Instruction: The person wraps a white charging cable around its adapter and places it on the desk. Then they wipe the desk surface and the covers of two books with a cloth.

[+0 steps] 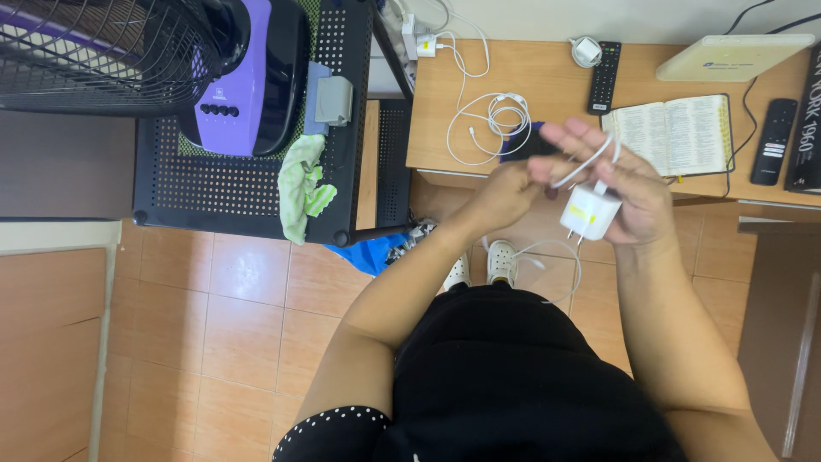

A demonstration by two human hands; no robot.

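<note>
A: Both hands are up in front of the body, just off the near edge of the wooden surface (547, 77). The right hand (637, 197) has its grip closed around a white charger block (588, 211), plug end pointing down and toward the left hand.

B: And the cable?

A: A white cable (586, 165) runs up from the block, slanting across the right palm toward the fingertips. The left hand (505, 192) sits just beside it, fingers pinched together at the cable's lower end, though I can't tell for certain how firmly it has hold.

B: So which hand is nearer the block?

A: The right, it carries it. The left lies to its left, almost touching.

B: Anything nearby?

A: A second coiled white cable (492, 120) on the surface's left side, an open book (676, 133) toward the right edge, and a black remote (605, 77) near the far edge.
</note>
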